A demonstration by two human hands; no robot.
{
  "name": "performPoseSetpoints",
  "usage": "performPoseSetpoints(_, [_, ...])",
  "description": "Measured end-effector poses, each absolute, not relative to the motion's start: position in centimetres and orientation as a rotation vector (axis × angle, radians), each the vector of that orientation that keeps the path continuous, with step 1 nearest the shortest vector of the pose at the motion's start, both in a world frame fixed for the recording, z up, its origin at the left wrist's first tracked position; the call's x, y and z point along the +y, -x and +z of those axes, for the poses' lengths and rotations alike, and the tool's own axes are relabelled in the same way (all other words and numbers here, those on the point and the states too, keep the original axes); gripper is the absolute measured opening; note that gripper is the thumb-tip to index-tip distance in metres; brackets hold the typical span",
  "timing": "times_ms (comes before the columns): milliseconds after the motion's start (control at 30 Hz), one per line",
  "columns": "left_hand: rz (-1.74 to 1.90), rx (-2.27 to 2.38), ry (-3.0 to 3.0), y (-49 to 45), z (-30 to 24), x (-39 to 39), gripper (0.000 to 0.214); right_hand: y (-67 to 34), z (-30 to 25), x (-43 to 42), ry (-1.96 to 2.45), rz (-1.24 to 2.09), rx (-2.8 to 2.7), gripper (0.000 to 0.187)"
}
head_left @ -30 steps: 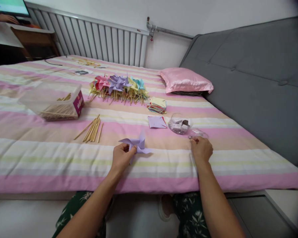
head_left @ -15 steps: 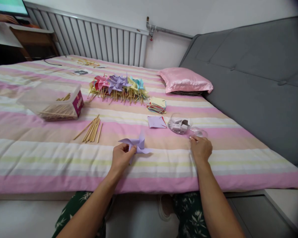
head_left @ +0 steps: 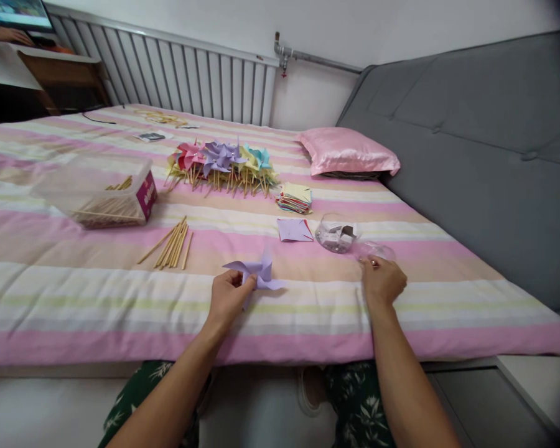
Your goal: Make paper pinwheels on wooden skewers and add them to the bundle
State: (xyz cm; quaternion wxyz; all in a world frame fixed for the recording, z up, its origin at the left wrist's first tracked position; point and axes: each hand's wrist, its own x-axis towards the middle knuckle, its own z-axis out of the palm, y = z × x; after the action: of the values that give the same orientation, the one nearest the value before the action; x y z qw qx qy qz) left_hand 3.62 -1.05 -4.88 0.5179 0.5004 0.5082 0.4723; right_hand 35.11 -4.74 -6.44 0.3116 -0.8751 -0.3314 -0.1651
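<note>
A purple paper pinwheel (head_left: 260, 272) is pinched at its middle between the thumb and fingers of my left hand (head_left: 231, 292), just above the bed. My right hand (head_left: 383, 281) is closed, with a small shiny pin (head_left: 374, 264) at its fingertips, its exact shape too small to make out. Right behind that hand lies a clear round lid (head_left: 382, 250). To its left stands a clear round tub (head_left: 336, 235) with small shiny pieces in it. A purple paper square (head_left: 295, 230) with slit corners lies between the tub and the pinwheel, red paper showing underneath.
Loose wooden sticks (head_left: 172, 247) lie left of the pinwheel. Beyond them is a clear plastic box (head_left: 98, 193) of sticks. Finished pinwheels (head_left: 221, 162) are heaped farther back, near a stack of paper squares (head_left: 295, 198) and a pink pillow (head_left: 348, 152). Another person's hand (head_left: 9, 34) rests at a desk.
My right hand has shifted slightly to the right and turned, showing the shiny piece at its fingertips. The lid has slid a little to the right. My left hand and the pinwheel stay put.
</note>
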Motion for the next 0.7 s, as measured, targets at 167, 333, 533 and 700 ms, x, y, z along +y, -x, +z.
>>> performPoseSetpoints(167, [1.139, 1.226, -1.209, -3.6, -4.9, -1.0, 0.023, -35.3, -6.4, -4.8, 2.217, -0.482, -0.915, 0.029])
performPoseSetpoints(333, [1.126, 1.231, -1.210, -3.5, -5.0, -1.1, 0.025, -35.4, -6.4, -4.6, 2.203, -0.495, -0.927, 0.031])
performPoseSetpoints(533, [1.142, 1.227, -1.222, -3.5, -5.1, -1.1, 0.024, -35.6, -6.0, -4.1, 2.101, -0.500, -0.925, 0.030])
performPoseSetpoints(700, [1.136, 1.230, -1.197, -3.7, -5.0, -1.1, 0.022, -33.3, -5.0, -4.3, 1.839, -0.414, -1.017, 0.031])
